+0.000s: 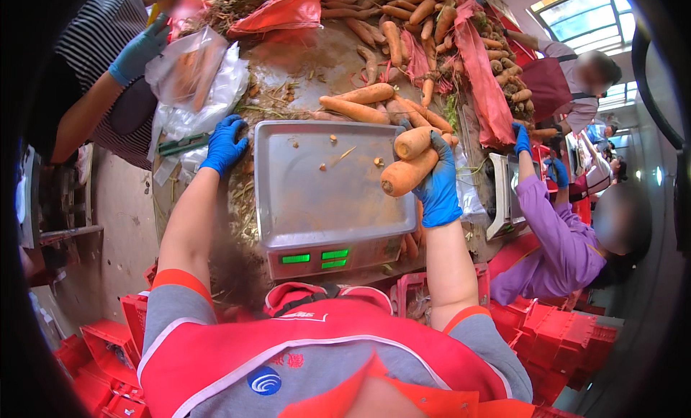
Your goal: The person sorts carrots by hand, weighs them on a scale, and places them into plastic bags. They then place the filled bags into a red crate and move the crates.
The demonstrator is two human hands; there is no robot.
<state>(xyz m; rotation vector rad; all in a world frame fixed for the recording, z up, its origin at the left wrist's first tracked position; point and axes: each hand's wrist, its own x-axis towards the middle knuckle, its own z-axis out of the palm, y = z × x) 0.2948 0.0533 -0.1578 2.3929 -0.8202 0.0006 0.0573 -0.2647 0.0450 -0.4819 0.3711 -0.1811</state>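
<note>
My right hand, in a blue glove, grips two thick carrots above the right side of a digital scale's metal pan. Only small scraps lie on the pan; green digits glow on the scale's front panel. On the left, my gloved left hand rests at the table beside the pan, thumb apart from the fingers, with nothing visible in it. A green tool and clear plastic bags lie next to that hand. Just behind the pan is a small group of carrots.
A large carrot heap and red sacking cover the table's far side. Co-workers stand left and right; one gloved hand is near the bags. Another scale stands right. Red crates are stacked by the table.
</note>
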